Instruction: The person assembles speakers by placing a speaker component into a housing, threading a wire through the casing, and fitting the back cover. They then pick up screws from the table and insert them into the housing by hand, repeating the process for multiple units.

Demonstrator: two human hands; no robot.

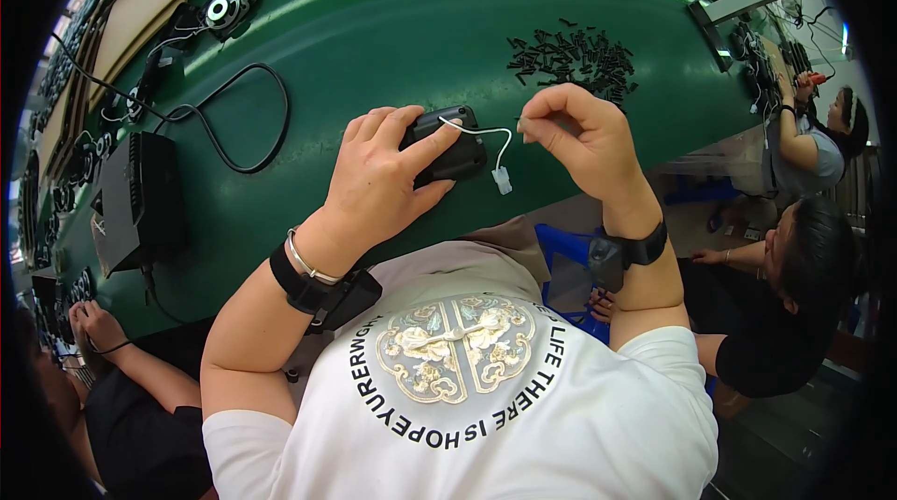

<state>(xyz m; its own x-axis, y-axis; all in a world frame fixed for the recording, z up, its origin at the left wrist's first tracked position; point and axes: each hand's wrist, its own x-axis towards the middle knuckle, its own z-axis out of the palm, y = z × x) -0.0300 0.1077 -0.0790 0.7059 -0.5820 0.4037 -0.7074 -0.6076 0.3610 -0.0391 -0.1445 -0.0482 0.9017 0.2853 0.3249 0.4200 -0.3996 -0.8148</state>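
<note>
My left hand (374,173) grips a small black plastic housing (458,162) over the green table, its fingers spread across the top and the thumb at the near side. Out of the housing runs a thin white wire (509,140) ending in a pale plug connector (503,180). To the right, my right hand (589,140) is raised with thumb and index finger pinched together. A tiny dark tip shows at those fingertips, too small to name. Just beyond that hand lies a loose pile of short black pieces (579,61). The underside of the housing is hidden.
A black box-shaped unit (140,201) stands at the left, with a looped black cable (280,107) near it. Speaker parts (224,9) lie at the far left. A metal post (710,33) rises at the right. Co-workers sit on both sides.
</note>
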